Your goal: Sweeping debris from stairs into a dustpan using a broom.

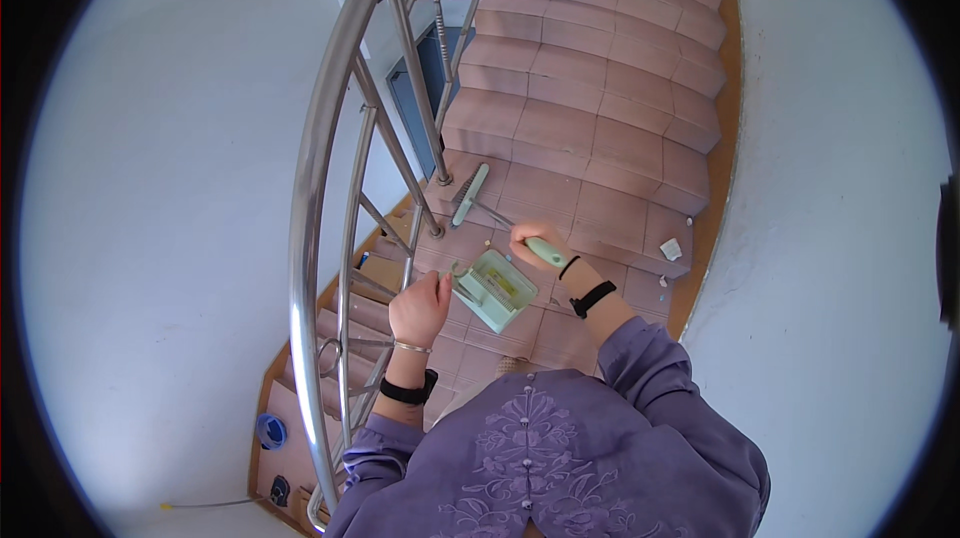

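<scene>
My right hand (540, 240) is wrapped round the pale green handle of a small broom (472, 196). Its long head, with dark bristles, rests on the pink tiled step by the base of the railing. A pale green dustpan (513, 316) lies tilted just below, in front of my body. Inside it is a yellow-green wrapper (499, 284). My left hand (420, 310) is closed in a fist at the dustpan's left side, gripping its handle, which the fingers mostly hide. A few tiny scraps lie between broom and dustpan.
A curved steel railing (305, 238) runs along my left. Pink stairs (590, 78) climb ahead, and more steps descend at the lower left. A crumpled white scrap (670, 249) lies on the right. A blue round container (270, 431) stands far below. Pale walls flank both sides.
</scene>
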A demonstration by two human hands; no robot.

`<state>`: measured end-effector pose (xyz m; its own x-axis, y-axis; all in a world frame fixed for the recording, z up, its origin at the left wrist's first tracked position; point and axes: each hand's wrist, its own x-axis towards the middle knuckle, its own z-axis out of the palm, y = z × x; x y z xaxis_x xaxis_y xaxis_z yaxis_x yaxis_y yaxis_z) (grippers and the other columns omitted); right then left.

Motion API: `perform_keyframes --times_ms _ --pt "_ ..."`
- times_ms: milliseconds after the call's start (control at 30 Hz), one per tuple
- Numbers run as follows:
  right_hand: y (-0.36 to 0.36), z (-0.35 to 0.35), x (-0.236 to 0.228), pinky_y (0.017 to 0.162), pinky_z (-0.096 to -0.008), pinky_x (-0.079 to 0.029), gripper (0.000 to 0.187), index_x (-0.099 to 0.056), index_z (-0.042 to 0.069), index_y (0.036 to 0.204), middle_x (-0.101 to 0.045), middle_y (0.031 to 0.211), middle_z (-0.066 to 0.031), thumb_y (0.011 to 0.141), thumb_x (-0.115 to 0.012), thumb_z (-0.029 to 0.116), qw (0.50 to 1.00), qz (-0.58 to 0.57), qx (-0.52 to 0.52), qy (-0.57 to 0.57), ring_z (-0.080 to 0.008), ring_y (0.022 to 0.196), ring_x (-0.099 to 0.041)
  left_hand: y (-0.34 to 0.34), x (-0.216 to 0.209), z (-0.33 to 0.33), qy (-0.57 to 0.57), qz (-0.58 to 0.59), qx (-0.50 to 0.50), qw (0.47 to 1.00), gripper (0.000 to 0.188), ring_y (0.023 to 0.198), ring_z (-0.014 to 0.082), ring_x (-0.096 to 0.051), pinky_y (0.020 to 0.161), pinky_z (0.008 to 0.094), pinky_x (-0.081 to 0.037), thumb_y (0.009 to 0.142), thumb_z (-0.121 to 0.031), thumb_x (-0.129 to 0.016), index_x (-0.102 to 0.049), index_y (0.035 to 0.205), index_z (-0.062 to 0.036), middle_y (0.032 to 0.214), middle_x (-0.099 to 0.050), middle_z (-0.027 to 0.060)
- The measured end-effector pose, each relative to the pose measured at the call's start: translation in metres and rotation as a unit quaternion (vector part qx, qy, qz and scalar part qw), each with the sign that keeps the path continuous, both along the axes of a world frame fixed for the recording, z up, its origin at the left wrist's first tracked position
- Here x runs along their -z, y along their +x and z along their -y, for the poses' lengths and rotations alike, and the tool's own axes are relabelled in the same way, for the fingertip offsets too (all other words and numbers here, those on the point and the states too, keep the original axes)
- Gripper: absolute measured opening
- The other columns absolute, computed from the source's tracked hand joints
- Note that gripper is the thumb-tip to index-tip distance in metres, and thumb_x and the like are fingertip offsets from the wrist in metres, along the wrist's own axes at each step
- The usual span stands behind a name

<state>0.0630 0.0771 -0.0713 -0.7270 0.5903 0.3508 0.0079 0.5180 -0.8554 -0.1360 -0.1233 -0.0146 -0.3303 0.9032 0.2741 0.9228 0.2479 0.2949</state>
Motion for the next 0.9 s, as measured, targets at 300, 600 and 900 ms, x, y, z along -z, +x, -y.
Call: perform_keyframes --times_ms 300,600,900 --pt "0.085 0.025 0.026 0.068 -0.0313 -0.048 0.009 -0.060 0.007 0.088 -0.062 0.092 -0.0080 0.087 -0.066 0.014 0.967 0.002 0.201 0.157 -0.0216 0.074 -0.058 0.012 -0.002 -0.010 -0.008 -0.005 -0.033 0.999 0.041 0.058 0.0392 -0.061 0.050 0.0499 -0.047 0.099 -0.042 -0.045 -0.055 0.074 -0.0109 0.061 -0.060 0.0151" --pt "0.126 0.063 0.020 0.087 -0.0332 -0.050 0.045 -0.044 0.014 0.138 -0.059 0.124 -0.0103 0.097 -0.054 0.029 0.825 -0.033 -0.079 -0.559 -0.0197 0.109 -0.059 0.025 -0.001 -0.011 -0.009 -0.008 -0.049 0.999 0.041 0.060 0.0399 -0.061 0.052 0.0515 -0.047 0.099 -0.042 -0.045 -0.057 0.074 -0.0105 0.063 -0.061 0.0158" --pt "0.119 0.050 0.062 0.049 -0.0263 -0.047 0.009 -0.051 0.011 0.100 -0.059 0.085 -0.0048 0.094 -0.055 0.015 0.736 0.009 -0.001 -0.677 -0.0100 0.059 -0.054 0.033 0.005 -0.009 -0.036 -0.006 -0.055 0.998 0.042 0.063 0.0403 -0.062 0.054 0.0521 -0.047 0.099 -0.043 -0.043 -0.060 0.078 -0.0113 0.066 -0.063 0.0168"
